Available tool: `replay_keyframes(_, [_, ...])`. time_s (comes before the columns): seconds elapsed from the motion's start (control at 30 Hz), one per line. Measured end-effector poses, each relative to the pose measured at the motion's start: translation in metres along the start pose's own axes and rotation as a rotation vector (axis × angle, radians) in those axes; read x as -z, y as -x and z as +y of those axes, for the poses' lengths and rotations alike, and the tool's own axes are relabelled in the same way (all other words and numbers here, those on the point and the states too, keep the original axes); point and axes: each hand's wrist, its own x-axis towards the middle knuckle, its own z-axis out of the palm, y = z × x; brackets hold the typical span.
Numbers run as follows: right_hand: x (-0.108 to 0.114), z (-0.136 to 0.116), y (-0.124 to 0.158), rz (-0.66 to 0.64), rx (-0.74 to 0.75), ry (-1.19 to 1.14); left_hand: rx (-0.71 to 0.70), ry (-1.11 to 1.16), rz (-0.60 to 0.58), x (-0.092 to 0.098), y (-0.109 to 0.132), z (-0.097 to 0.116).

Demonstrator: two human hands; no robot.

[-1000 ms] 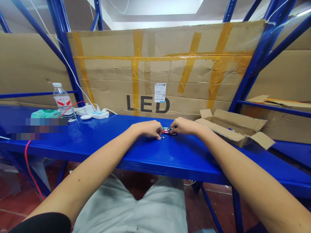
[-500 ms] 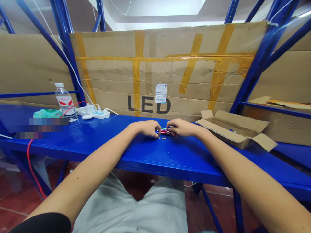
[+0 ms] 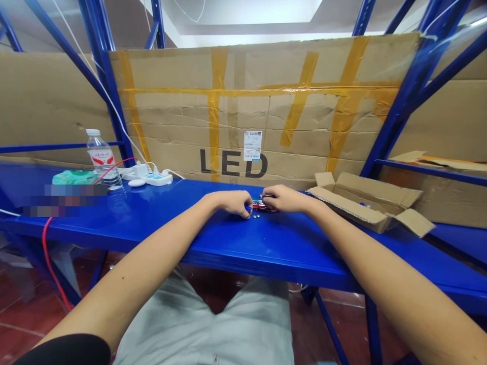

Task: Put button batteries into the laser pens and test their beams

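Note:
My left hand (image 3: 236,204) is closed, fingertips bent down to the table around a small shiny blue tube (image 3: 248,208). My right hand (image 3: 283,198) is closed too, pinching a slim dark tube (image 3: 269,195) whose silvery end points left. Between the hands lies a row of shiny metallic tubes, a red tube (image 3: 259,206) and a green one behind it. My right fingers cover part of them, so their exact kind is unclear. Two small silvery discs (image 3: 256,216) lie on the blue table (image 3: 243,241), just in front of the tubes.
At the right is an open cardboard box (image 3: 344,207) with small bluish-white items inside. A water bottle (image 3: 103,162), a power strip (image 3: 154,178) and a teal packet (image 3: 74,177) are at the left. A large cardboard sheet (image 3: 243,111) marked LED stands behind.
My left fingers have shifted slightly, and more of the blue tube shows. A small disc beside them is hidden now. The silvery end of the dark tube shows left of my right fingers.

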Motion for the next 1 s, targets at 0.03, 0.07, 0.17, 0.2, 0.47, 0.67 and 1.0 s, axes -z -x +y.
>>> replay_keyframes(0.03, [0.001, 0.001, 0.0, -0.012, 0.002, 0.022, 0.001, 0.007, -0.003, 0.0, 0.001, 0.0])
replay_keyframes(0.07, [0.003, 0.002, 0.001, -0.047, -0.004, 0.033, -0.004, 0.016, -0.004, 0.0, 0.001, 0.0])
replay_keyframes(0.17, [0.006, 0.006, 0.005, -0.254, -0.069, -0.012, -0.038, 0.055, 0.034, 0.001, 0.001, 0.0])
replay_keyframes(0.2, [0.006, 0.007, 0.006, -0.319, -0.097, -0.036, -0.064, 0.071, 0.069, 0.001, 0.001, 0.0])
replay_keyframes(0.47, [0.01, 0.004, 0.011, -0.408, -0.219, -0.102, -0.281, 0.272, 0.33, 0.003, -0.002, 0.004])
replay_keyframes(0.67, [0.018, -0.002, 0.011, -0.036, -0.147, -0.366, -0.293, 0.387, 0.493, -0.001, -0.006, 0.008])
replay_keyframes(1.0, [0.009, -0.001, 0.007, 0.091, -0.07, -0.799, -0.323, 0.332, 0.673, -0.005, -0.006, 0.017])
